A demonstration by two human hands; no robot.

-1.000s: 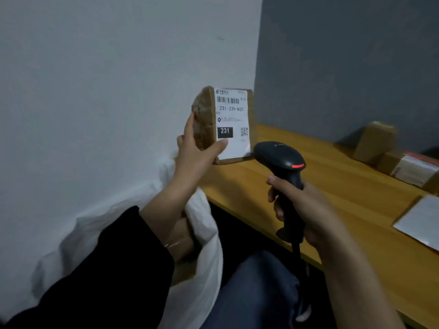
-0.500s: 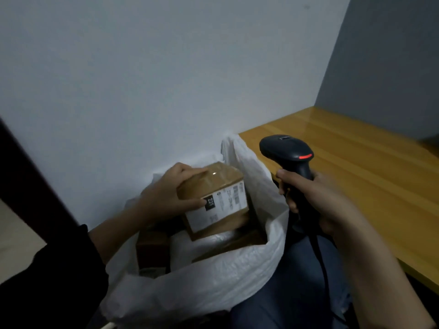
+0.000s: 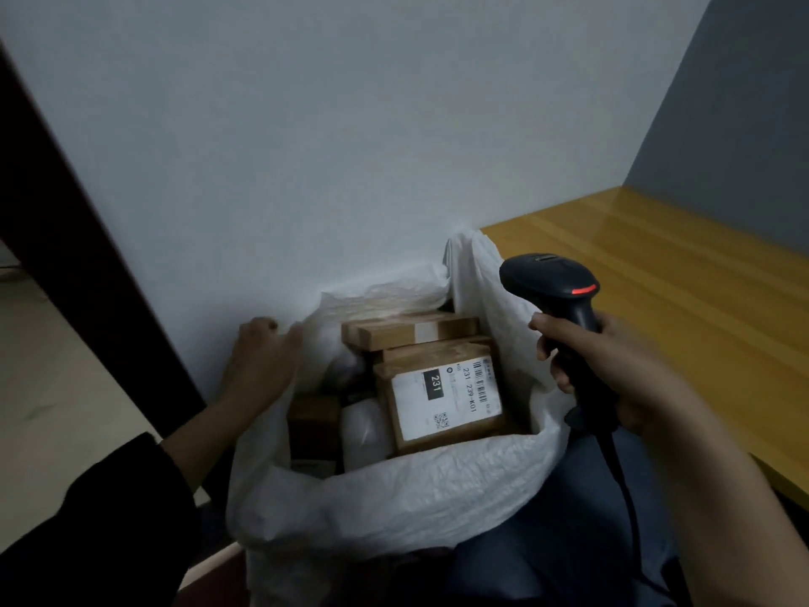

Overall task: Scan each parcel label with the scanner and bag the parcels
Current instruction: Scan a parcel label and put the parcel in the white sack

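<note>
Nearest us, the white bag (image 3: 394,497) stands with its mouth open, and its near rim sags against our trouser leg (image 3: 560,541).

Inside the bag, toward its right side, the brown parcel (image 3: 442,440) lies label up. The label (image 3: 446,398) reads "231" in a black block and "231 239-K01", with a barcode and a QR code. The print lines run from the far side toward us.

In the bag left of the parcel we see a white wrapped item (image 3: 365,435) and a dark box (image 3: 313,422).

Left hand (image 3: 262,357): fingers curled over the bag's left rim, gripping it; blurred.

Right hand (image 3: 613,365): clenched round the scanner (image 3: 556,291) handle at the bag's right rim. Handle near upright, nose pointing far-left, red light lit, cable (image 3: 621,475) hanging down.

Two more boxes (image 3: 411,330) lie at the bag's far side.

A wooden table (image 3: 700,278) is right of the bag, and a wall (image 3: 350,146) is behind it.
</note>
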